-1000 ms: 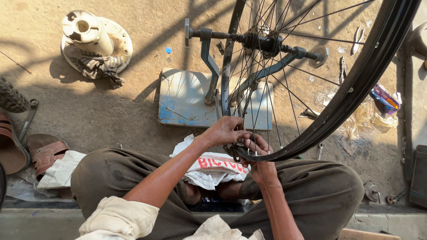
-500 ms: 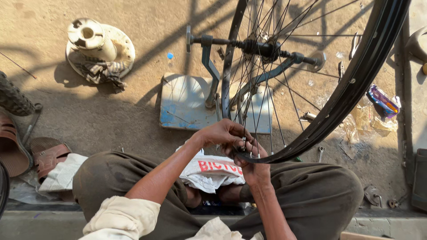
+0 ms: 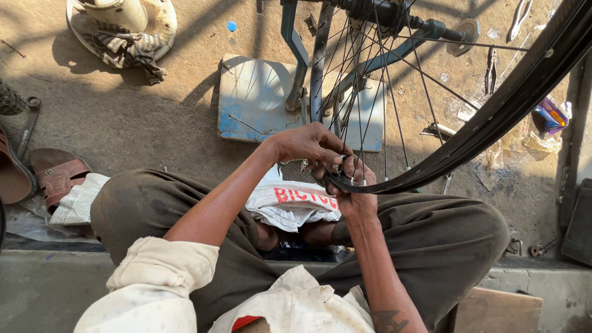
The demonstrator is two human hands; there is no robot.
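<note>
The person sits cross-legged on the sandy ground (image 3: 142,123), with a black spoked bicycle wheel rim (image 3: 493,126) held upright in a blue-grey metal truing stand (image 3: 296,74). The stand's flat square base plate (image 3: 253,98) rests on the ground just ahead of the knees.

The lowest arc of the rim sits between both hands, above the lap. The right hand (image 3: 353,188) is closed around the rim from below, fingers wrapped over its edge. The left hand (image 3: 305,145) lies over the rim from above, its fingers pinched narrowly at a spoke end; whether a small tool is held there cannot be told, as the fingers hide it.

A white printed cloth bag (image 3: 290,206) lies in the lap beneath the hands. Brown leather sandals (image 3: 55,179) lie on the ground by the left knee. A white round container with a striped rag (image 3: 123,28) stands toward the ground's far left. Pliers (image 3: 491,68) lie beyond the rim.
</note>
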